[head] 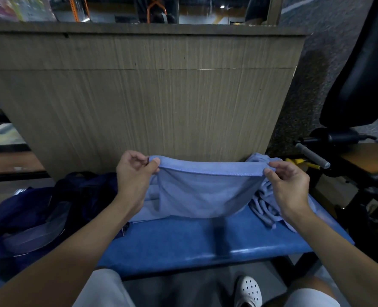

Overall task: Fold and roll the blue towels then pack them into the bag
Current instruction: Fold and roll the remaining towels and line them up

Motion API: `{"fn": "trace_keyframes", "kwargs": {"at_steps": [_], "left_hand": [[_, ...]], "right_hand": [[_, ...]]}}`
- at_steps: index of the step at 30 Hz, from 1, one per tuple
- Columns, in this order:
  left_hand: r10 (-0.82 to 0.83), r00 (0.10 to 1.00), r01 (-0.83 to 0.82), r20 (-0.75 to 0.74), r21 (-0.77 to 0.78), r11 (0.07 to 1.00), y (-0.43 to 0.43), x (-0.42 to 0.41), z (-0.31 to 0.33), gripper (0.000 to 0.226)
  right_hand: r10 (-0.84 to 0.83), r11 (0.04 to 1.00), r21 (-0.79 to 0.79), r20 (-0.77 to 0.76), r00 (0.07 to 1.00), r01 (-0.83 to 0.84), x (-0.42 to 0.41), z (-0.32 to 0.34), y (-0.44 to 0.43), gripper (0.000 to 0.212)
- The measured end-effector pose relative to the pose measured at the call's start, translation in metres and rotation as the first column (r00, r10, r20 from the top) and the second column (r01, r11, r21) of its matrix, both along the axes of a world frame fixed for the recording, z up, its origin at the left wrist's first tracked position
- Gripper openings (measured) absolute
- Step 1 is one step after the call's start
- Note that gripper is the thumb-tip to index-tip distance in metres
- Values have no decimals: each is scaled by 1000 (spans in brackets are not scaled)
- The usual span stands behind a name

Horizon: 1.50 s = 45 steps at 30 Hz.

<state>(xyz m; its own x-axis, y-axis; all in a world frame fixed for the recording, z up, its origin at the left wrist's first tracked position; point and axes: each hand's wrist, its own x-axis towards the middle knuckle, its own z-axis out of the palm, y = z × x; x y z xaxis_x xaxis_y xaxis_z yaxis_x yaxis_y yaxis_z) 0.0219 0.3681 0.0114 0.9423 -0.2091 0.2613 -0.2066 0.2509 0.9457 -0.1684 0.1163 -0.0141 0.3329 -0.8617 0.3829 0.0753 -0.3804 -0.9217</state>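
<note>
A light blue towel (pixel 203 193) hangs stretched in the air above the blue padded bench (pixel 205 242). My left hand (pixel 134 173) pinches its top left corner, and my right hand (pixel 287 185) pinches its top right corner. The towel's lower part sags onto the bench. A crumpled heap of more blue towels (pixel 265 207) lies behind and to the right of it. Another flat piece of blue towel (pixel 145 209) lies under my left wrist. The dark navy bag (pixel 39 213) sits slumped at the bench's left end, beside my left forearm.
A tall wood-grain panel (pixel 150 96) stands right behind the bench. A black chair (pixel 361 74) and metal equipment with a grey handle (pixel 312 155) crowd the right side. My knees and a white shoe (pixel 249 291) are below the bench's front edge.
</note>
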Motion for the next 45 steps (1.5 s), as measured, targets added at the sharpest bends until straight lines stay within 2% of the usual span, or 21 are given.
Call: {"fn": "trace_keyframes", "kwargs": {"at_steps": [4, 6, 9, 13, 16, 18, 20, 22, 24, 27, 30, 33, 35, 37, 41, 43, 45], "left_hand": [[-69, 993, 59, 92, 102, 993, -3, 1, -2, 21], [-67, 995, 58, 68, 118, 991, -4, 3, -2, 14], [-63, 997, 58, 41, 117, 991, -4, 3, -2, 17], [-117, 991, 105, 61, 173, 979, 0, 1, -4, 27], [-175, 981, 155, 81, 206, 966, 5, -3, -6, 31], [-141, 977, 98, 161, 246, 964, 9, -4, -6, 27], [-117, 925, -14, 360, 342, 940, 13, -2, -8, 27], [-136, 820, -139, 556, 423, 895, 17, 0, -10, 18], [-177, 715, -225, 677, 461, 858, 23, 2, -9, 9], [-262, 590, -309, 764, 514, 800, 29, 4, -4, 10], [-321, 547, -329, 773, 551, 767, 33, 10, 1, 20], [-363, 571, -273, 736, 587, 762, 35, 11, -1, 21], [-366, 657, -229, 659, 638, 735, 38, 10, -5, 22], [-358, 705, -182, 612, 644, 743, 39, 9, -8, 21], [-328, 739, -126, 588, 600, 790, 39, 9, -13, 19], [-363, 779, -16, 512, 595, 804, 37, 4, -11, 17], [-408, 780, 67, 475, 585, 808, 35, -3, -7, 20]], "right_hand": [[-3, 1000, 1, -7, 1000, 3, -1, -2, -4, 13], [-3, 1000, 7, -3, 1000, 3, -2, -1, -5, 13], [0, 1000, 14, -8, 1000, 1, -5, 0, -7, 15], [64, 998, -12, -103, 993, -66, -12, -3, -4, 35], [21, 992, -119, -191, 981, -45, -17, -5, -2, 33], [-60, 974, -228, -210, 976, 10, -21, -8, -2, 24], [-121, 947, -320, -235, 964, 41, -26, -7, 1, 19], [-151, 916, -398, -252, 956, 40, -30, -3, 3, 16], [-166, 903, -428, -268, 949, 37, -33, 1, 5, 13], [-146, 913, -407, -295, 944, 14, -38, 6, 7, 11], [-79, 923, -384, -275, 958, -34, -46, 8, 11, 11], [-44, 915, -396, -286, 957, -77, -50, 5, 15, 15], [-26, 914, -395, -292, 956, -96, -51, 3, 17, 16], [-13, 912, -394, -300, 954, -111, -52, 2, 19, 14], [10, 919, -372, -313, 950, -132, -58, 0, 19, 13], [24, 934, -331, -315, 949, -134, -60, -1, 16, 16], [33, 949, -289, -306, 951, -126, -59, -2, 14, 17]]}}
